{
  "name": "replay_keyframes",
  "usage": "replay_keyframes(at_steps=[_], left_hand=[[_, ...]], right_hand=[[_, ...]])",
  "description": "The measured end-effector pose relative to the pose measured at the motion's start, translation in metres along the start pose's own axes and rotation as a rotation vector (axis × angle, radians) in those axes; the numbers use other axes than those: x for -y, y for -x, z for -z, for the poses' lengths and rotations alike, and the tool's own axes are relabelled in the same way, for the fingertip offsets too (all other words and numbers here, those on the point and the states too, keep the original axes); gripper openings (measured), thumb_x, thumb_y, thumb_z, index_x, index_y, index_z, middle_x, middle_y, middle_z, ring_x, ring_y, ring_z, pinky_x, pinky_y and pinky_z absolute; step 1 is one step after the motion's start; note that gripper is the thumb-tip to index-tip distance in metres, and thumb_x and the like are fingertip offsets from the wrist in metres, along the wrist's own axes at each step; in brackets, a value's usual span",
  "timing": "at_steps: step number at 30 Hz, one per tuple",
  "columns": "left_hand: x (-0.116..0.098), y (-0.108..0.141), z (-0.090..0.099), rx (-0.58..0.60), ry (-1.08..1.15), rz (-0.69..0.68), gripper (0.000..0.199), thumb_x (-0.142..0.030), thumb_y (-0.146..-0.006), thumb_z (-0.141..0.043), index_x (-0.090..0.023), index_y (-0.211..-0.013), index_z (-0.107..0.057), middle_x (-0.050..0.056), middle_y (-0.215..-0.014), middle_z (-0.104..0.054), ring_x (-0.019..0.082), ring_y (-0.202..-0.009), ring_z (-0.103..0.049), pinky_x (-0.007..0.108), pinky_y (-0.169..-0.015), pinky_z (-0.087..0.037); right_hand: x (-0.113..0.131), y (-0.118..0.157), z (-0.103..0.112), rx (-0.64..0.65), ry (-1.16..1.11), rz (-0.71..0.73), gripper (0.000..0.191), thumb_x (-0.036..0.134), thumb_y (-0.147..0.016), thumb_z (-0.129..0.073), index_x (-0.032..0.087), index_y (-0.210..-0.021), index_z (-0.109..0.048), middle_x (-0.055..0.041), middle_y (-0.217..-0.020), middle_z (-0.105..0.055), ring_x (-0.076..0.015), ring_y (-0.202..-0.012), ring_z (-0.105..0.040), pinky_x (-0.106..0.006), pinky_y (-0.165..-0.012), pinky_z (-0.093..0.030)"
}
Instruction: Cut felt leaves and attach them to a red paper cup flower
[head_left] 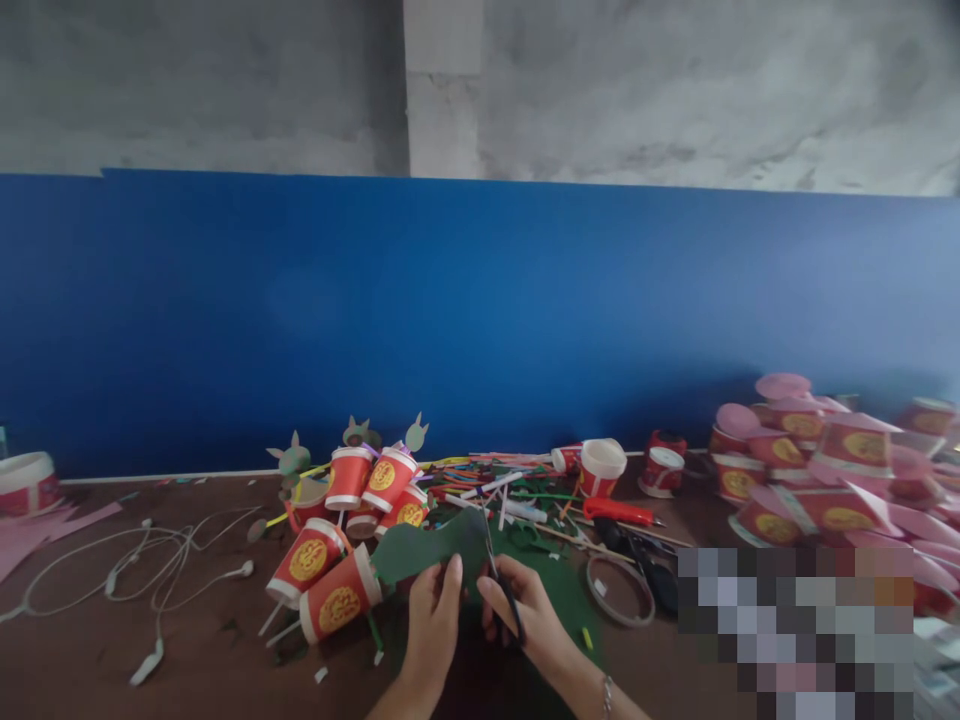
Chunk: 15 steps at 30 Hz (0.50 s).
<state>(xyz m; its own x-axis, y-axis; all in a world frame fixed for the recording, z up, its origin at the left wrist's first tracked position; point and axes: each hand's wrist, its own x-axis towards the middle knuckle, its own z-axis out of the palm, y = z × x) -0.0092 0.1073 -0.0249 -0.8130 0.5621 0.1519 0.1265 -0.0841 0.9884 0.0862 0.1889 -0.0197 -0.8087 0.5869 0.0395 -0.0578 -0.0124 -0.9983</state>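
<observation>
A piece of dark green paper (427,546) is pinched between the thumb and fingers of my left hand (436,612). My right hand (525,607) grips a pair of scissors (491,556) by dark handles, with the blades pointing away from me at the paper's right edge. More green paper (559,590) lies on the table under and beside my right hand. Just left of the held paper, a red paper cup (341,597) with a yellow emblem lies tipped over, a white stick poking from it.
Red cups (390,478) with animal-head cutouts (417,432) stand piled behind. White earphones (150,655) trail at left. A red-handled tool (619,512), a roll of clear tape (621,590) and cups with pink paper (817,500) sit at right. A blue panel (480,320) borders the table.
</observation>
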Motion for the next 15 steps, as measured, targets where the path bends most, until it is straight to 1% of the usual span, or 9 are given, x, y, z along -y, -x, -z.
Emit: replay_keyframes(at_steps=[3,7,10,12,15], left_hand=[[0.002,0.000,0.000,0.004,0.011,0.014,0.046,-0.059,-0.071,-0.053,-0.017,-0.052,-0.048,-0.003,-0.048,-0.046,0.011,-0.048,-0.042,0.022,-0.047,-0.035],[0.010,-0.002,-0.001,0.028,0.061,0.041,0.045,-0.057,-0.072,-0.053,-0.016,-0.054,-0.046,-0.005,-0.048,-0.042,0.010,-0.047,-0.039,0.021,-0.046,-0.032],[0.014,-0.003,-0.001,0.036,0.100,0.049,0.044,-0.056,-0.073,-0.053,-0.016,-0.055,-0.047,-0.005,-0.049,-0.043,0.010,-0.049,-0.040,0.021,-0.047,-0.033],[0.014,-0.002,-0.001,0.029,0.123,0.063,0.044,-0.055,-0.072,-0.055,-0.016,-0.055,-0.047,-0.005,-0.049,-0.043,0.010,-0.049,-0.041,0.021,-0.048,-0.033],[0.010,-0.001,-0.002,0.005,0.152,0.127,0.044,-0.056,-0.070,-0.057,-0.016,-0.055,-0.046,-0.006,-0.048,-0.039,0.009,-0.047,-0.038,0.021,-0.046,-0.032]], right_hand=[[0.001,0.001,-0.001,-0.009,0.000,-0.004,0.047,0.059,-0.062,-0.065,0.016,-0.071,-0.050,0.0050,-0.046,-0.050,-0.0070,-0.036,-0.047,-0.014,-0.031,-0.032],[0.002,0.001,-0.001,-0.015,0.012,-0.003,0.046,0.060,-0.062,-0.065,0.016,-0.070,-0.051,0.0053,-0.042,-0.049,-0.0068,-0.033,-0.044,-0.014,-0.030,-0.031],[0.003,0.000,-0.002,-0.019,0.021,-0.009,0.046,0.059,-0.063,-0.065,0.016,-0.069,-0.051,0.0054,-0.042,-0.049,-0.0063,-0.032,-0.043,-0.014,-0.030,-0.031],[0.004,0.000,-0.002,-0.020,0.029,-0.008,0.045,0.058,-0.064,-0.065,0.016,-0.069,-0.051,0.0056,-0.041,-0.048,-0.0060,-0.032,-0.042,-0.014,-0.030,-0.031],[0.005,0.001,-0.003,-0.023,0.038,-0.019,0.045,0.058,-0.064,-0.064,0.016,-0.069,-0.050,0.0059,-0.040,-0.048,-0.0059,-0.032,-0.042,-0.014,-0.030,-0.031]])
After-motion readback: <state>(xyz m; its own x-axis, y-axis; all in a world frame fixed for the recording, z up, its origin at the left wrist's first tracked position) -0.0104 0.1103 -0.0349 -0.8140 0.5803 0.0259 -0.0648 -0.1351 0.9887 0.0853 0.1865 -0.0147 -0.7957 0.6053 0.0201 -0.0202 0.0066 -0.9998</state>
